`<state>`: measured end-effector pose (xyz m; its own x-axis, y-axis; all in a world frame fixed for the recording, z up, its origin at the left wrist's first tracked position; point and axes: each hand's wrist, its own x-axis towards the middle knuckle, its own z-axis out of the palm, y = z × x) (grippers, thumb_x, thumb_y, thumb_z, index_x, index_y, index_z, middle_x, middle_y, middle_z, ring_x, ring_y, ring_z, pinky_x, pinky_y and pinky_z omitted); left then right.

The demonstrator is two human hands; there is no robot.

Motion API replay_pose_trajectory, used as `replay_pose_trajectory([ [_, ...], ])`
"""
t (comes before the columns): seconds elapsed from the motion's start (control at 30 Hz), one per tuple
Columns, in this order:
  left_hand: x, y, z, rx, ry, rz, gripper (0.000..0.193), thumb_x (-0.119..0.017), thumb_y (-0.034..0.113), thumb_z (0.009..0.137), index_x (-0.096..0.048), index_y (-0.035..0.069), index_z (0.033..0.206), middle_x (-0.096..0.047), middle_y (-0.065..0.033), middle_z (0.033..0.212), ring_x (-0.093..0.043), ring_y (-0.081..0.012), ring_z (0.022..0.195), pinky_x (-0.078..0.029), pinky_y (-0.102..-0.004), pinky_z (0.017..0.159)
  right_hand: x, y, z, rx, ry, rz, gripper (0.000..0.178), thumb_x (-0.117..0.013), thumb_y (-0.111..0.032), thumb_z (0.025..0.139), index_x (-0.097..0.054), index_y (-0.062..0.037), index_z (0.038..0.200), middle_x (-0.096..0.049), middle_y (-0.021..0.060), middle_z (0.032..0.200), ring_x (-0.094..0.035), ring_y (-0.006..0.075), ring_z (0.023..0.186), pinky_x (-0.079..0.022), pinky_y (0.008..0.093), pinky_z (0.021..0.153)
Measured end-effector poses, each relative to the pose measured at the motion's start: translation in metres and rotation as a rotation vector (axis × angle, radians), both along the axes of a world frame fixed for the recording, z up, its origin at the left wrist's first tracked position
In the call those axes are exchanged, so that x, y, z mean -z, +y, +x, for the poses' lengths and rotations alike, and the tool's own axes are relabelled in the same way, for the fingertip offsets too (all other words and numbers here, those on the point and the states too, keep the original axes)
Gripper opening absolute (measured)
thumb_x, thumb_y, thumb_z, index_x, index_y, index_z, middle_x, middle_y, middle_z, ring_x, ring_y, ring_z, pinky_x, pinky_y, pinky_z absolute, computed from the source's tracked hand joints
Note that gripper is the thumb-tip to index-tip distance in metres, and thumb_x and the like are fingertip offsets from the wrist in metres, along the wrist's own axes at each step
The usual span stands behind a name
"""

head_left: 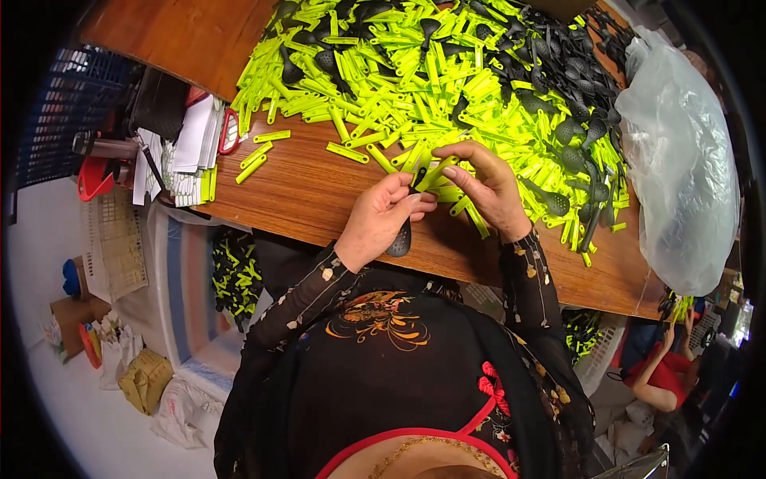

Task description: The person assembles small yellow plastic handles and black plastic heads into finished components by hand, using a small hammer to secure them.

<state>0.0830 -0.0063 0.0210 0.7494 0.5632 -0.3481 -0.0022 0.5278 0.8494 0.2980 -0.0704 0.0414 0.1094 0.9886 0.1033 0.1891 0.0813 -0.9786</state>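
Note:
Close to the table's front edge, my left hand [377, 214] grips a small black perforated spoon [399, 242], its bowl hanging below the fingers and its handle pointing up. My right hand [493, 190] pinches a lime-green handle piece [433, 175] between thumb and forefinger. The green piece lies right against the top of the spoon's handle; whether the two are joined, I cannot tell. Just beyond both hands spreads a big heap of lime-green handle pieces [447, 104], with black spoons [550, 199] mixed in, mostly on the right.
The wooden table [295, 184] carries a few loose green pieces at left. A cloudy plastic bag [678, 160] bulges at the right edge. Papers [195, 136] and red-handled scissors [230, 132] lie at left. Below the table is a container of green-and-black parts [237, 271]. Another person [666, 371] sits far right.

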Motion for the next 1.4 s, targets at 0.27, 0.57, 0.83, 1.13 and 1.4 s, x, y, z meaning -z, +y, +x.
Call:
replay_pose_trajectory([
  [0.27, -0.001, -0.001, 0.004, 0.054, 0.039, 0.083, 0.031, -0.049, 0.013, 0.11, -0.049, -0.001, 0.138, -0.07, -0.0108, 0.12, -0.07, -0.018, 0.11, -0.054, -0.0285, 0.093, 0.004, 0.004, 0.0, 0.047, 0.12, -0.074, 0.027, -0.067, -0.007, 0.099, -0.068, -0.0001, 0.125, -0.067, 0.0059, 0.116, -0.062, 0.0145, 0.108, -0.048, 0.0282, 0.095],
  [0.57, 0.008, -0.002, 0.01, 0.04, 0.072, 0.079, 0.031, -0.054, 0.019, 0.109, -0.054, -0.001, 0.132, -0.072, -0.0109, 0.114, -0.072, -0.0175, 0.103, -0.056, -0.0277, 0.088, -0.001, 0.008, 0.006, -0.02, -0.164, -0.04, 0.028, -0.071, -0.01, 0.096, -0.072, -0.0059, 0.123, -0.069, 0.0058, 0.113, -0.063, 0.0171, 0.105, -0.048, 0.0304, 0.094],
  [0.83, -0.001, 0.004, 0.012, 0.053, 0.115, 0.161, 0.025, -0.054, 0.019, 0.11, -0.059, 0.0, 0.124, -0.074, -0.0085, 0.107, -0.073, -0.0149, 0.097, -0.056, -0.0269, 0.084, 0.006, 0.007, 0.005, 0.119, -0.328, 0.085, 0.032, -0.073, -0.01, 0.093, -0.071, -0.008, 0.124, -0.062, 0.0075, 0.131, -0.057, 0.0202, 0.12, -0.045, 0.0341, 0.101],
  [1.13, -0.008, 0.001, 0.018, -0.083, 0.065, 0.499, 0.02, -0.056, 0.011, 0.107, -0.065, -0.003, 0.117, -0.075, -0.0083, 0.092, -0.074, -0.0136, 0.086, -0.057, -0.0276, 0.076, 0.009, 0.017, -0.025, 0.102, 0.599, -0.145, 0.037, -0.065, -0.018, 0.103, -0.06, 0.0001, 0.134, -0.073, 0.0134, 0.115, -0.07, 0.0188, 0.102, -0.057, 0.0313, 0.089],
  [1.4, -0.025, 0.012, 0.002, -0.022, 0.269, 0.84, 0.02, -0.059, 0.014, 0.103, -0.066, 0.0, 0.115, -0.074, -0.0178, 0.093, -0.075, -0.0314, 0.087, -0.057, -0.0381, 0.073, 0.028, 0.019, -0.049, 0.129, 0.751, -0.036, 0.023, -0.062, -0.021, 0.106, -0.069, 0.0006, 0.112, -0.075, 0.0124, 0.104, -0.072, 0.0187, 0.098, -0.057, 0.0338, 0.09],
])
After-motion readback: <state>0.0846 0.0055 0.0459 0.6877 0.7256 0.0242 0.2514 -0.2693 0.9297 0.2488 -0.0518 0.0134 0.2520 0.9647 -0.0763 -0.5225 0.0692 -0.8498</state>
